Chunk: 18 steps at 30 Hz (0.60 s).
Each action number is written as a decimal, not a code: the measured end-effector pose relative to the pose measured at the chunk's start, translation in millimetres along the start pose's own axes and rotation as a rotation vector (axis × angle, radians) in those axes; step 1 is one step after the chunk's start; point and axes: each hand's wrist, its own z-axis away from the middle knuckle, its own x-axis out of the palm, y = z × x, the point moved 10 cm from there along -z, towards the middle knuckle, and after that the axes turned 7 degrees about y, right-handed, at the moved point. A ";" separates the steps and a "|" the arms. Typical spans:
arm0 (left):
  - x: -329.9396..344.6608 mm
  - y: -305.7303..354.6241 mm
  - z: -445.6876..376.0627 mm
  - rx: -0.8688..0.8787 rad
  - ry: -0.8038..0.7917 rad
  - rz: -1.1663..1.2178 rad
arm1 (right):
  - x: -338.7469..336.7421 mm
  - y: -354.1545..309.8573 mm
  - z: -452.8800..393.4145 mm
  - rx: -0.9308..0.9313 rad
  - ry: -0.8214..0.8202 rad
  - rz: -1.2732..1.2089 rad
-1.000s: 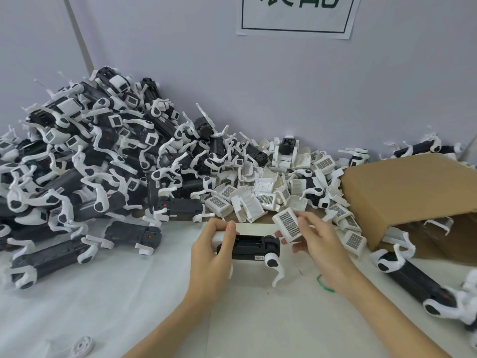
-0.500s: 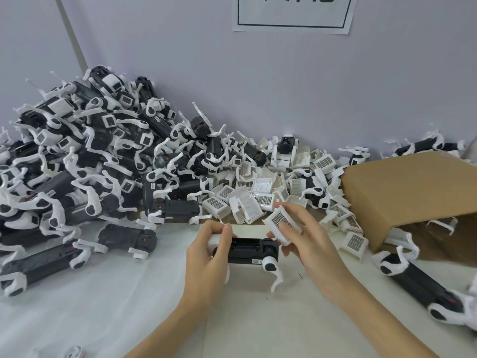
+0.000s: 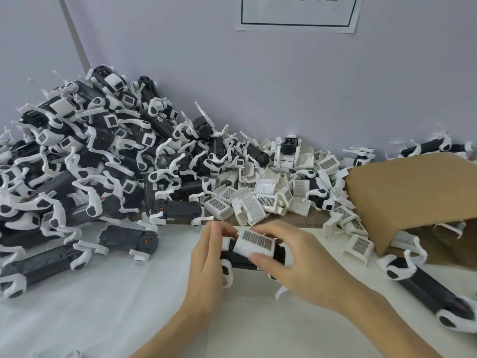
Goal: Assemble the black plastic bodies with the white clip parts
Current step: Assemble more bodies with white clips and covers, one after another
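Pressing of the white clip part (image 3: pixel 255 243) onto the black body (image 3: pixel 280 254) is the step in hand, as I judge it. The right hand (image 3: pixel 299 264) grasps the clip, thumb on the near edge and fingers over the far edge; the barcode label faces up. The left hand (image 3: pixel 206 267) grips the left end of the body and keeps it just above the surface (image 3: pixel 103 306), approx. in the middle front. The clip lies on top of the body and touches it, but if it is already snapped in I cannot tell, because the hands hide the joint.

What can go wrong:
- Clip sits a bit tilted vs. the body, so one side may catch and the other not; then it looks mounted but comes off later.
- Too much force on a crooked clip may bend or break a thin latch.
- The white legs under the body stick out, e.g. one below the right wrist; a slip of the left hand could twist the body and press on them.

Loose clips (image 3: pixel 260 200) lie behind, finished units (image 3: pixel 77 177) are piled at left, a cardboard box (image 3: pixel 413 192) is at right.
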 end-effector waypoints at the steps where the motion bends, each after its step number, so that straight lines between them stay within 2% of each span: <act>1: 1.5 0.8 0.7 0.003 -0.016 0.004 | 5.3 0.2 1.3 -0.011 -0.029 0.078; 3: 5.1 1.6 1.9 0.001 -0.059 0.004 | 10.6 0.8 3.2 -0.017 -0.058 0.179; 7: 13.1 2.7 3.4 -0.004 -0.125 -0.006 | 11.1 6.8 8.6 0.014 -0.093 0.210; 11: 5.7 -2.1 0.2 -0.004 -0.006 -0.157 | 7.1 7.3 12.7 0.023 -0.037 0.302; 14: 10.5 -8.3 1.0 -0.066 -0.048 -0.156 | 4.6 3.1 19.9 0.007 0.026 0.305; 16: 12.7 -10.2 1.4 -0.078 -0.081 -0.127 | 6.9 5.8 26.0 0.049 0.005 0.169; 18: 12.0 -8.4 2.1 -0.080 -0.098 -0.072 | 4.9 10.6 29.4 0.167 -0.003 -0.106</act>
